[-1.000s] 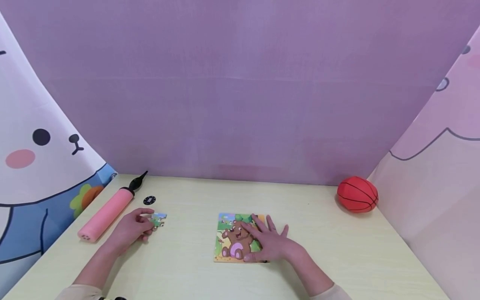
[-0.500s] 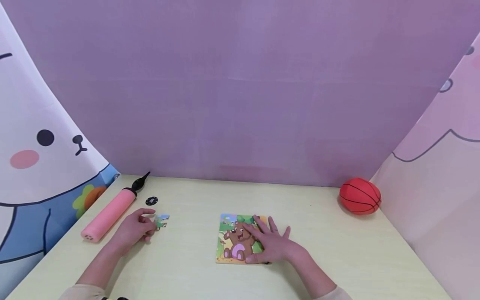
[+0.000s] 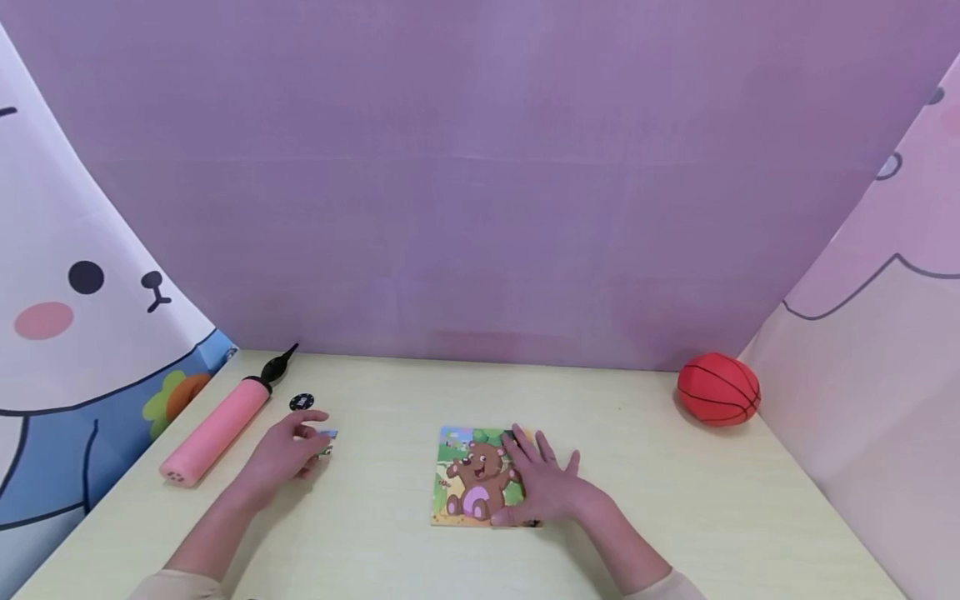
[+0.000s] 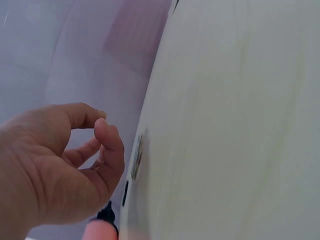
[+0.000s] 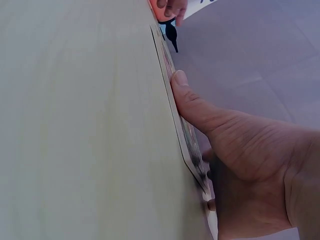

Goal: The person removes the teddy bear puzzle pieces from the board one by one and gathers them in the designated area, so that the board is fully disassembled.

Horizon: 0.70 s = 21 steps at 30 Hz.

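Note:
My left hand (image 3: 285, 454) hovers over a few small puzzle pieces (image 3: 327, 442) on the left of the table, hiding part of them. In the left wrist view the fingers are loosely bent with nothing between them, and the puzzle pieces (image 4: 136, 157) lie on the tabletop beyond, apart from the fingertips. A square bear jigsaw puzzle (image 3: 476, 479) lies flat near the middle. My right hand (image 3: 551, 483) rests on its right side with the fingers spread, covering that part. In the right wrist view the thumb (image 5: 185, 92) touches the top of the puzzle board (image 5: 172, 107).
A pink hand pump (image 3: 217, 429) with a black nozzle lies at the left edge. Beside the nozzle is a black round chip (image 3: 302, 402). A red ball (image 3: 718, 389) with black lines sits at the back right. A purple cloth (image 3: 480, 208) rises behind the table (image 3: 390, 392).
The left hand has shifted slightly right, from beside the puzzle pieces to over them, its index finger now reaching farther. The right index finger has moved right, uncovering more of the bear.

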Tool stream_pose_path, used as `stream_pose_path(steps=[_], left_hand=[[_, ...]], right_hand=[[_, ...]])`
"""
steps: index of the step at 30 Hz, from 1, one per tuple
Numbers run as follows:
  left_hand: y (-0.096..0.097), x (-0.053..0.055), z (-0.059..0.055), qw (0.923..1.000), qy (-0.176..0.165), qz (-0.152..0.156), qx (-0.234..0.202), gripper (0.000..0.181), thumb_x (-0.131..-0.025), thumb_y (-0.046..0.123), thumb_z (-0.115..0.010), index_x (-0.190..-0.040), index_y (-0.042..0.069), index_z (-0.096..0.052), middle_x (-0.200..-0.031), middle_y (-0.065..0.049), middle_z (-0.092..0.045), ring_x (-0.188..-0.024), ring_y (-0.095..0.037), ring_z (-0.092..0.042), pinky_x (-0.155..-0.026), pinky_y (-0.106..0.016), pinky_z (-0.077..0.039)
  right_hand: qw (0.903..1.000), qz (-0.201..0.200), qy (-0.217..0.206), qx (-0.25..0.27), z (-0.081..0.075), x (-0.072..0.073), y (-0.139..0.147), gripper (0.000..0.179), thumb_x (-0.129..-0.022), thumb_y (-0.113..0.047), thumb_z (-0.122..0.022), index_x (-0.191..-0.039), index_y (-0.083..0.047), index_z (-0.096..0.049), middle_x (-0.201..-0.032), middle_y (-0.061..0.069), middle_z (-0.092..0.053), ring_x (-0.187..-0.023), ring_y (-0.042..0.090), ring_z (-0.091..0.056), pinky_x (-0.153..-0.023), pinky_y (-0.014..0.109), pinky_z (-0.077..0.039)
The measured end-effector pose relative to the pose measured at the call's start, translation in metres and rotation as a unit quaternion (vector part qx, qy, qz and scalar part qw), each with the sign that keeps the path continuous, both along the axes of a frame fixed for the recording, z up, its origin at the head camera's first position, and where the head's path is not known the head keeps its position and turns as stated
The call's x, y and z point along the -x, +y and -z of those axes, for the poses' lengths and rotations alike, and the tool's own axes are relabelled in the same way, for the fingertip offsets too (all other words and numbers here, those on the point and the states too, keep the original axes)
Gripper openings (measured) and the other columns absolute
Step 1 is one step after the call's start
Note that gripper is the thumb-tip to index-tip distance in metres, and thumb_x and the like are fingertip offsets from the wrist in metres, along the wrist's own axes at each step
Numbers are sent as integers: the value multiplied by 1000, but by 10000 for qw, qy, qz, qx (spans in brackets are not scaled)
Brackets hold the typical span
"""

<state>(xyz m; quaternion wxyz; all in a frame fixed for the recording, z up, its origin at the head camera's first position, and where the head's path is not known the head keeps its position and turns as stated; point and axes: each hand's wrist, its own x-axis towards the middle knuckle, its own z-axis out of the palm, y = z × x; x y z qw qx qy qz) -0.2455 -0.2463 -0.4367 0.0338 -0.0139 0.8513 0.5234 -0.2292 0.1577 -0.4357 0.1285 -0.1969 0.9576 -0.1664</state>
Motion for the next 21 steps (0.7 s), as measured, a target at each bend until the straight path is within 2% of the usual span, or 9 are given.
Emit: stream_pose_path(steps=[5, 8, 15, 21], left_hand=[[23, -4, -5, 9999, -23, 122, -87, 47, -100, 16, -63, -142, 0, -47, -103, -13, -51, -74, -25, -58, -58, -31, -53], [37, -6, -6, 9997, -31, 208, -132, 47, -98, 15, -65, -140, 2, -50, -103, -12, -52, -73, -24, -58, -56, -31, -52], [70, -7, -3, 9977, -133, 531, -406, 42, -96, 14, -68, -136, 6, -55, -102, -10, -55, -69, -23, -56, -53, -32, -50], [88, -6, -1, 9949, -160, 795, -591, 38, -95, 10, -68, -132, 4, -58, -101, -11, -57, -69, -22, -57, -54, -31, -50]], right_hand=[[9997, 203, -4, -169, 0, 0, -1, 127, -72, -75, -73, -163, -9, -12, -169, 9, -2, -151, 45, 1, -103, 83, -1], [9991, 292, 17, -304, -1, -2, -1, 127, -71, -76, -72, -163, -11, -14, -169, 9, -1, -150, 47, 5, -103, 83, 1], [9990, 307, -10, -312, -4, -3, 0, 123, -72, -74, -73, -163, -14, -15, -169, 10, 0, -149, 49, 4, -100, 85, 2], [9992, 261, 30, -316, -2, -3, 0, 122, -73, -74, -73, -163, -13, -16, -169, 10, -1, -149, 49, 3, -99, 85, 1]])
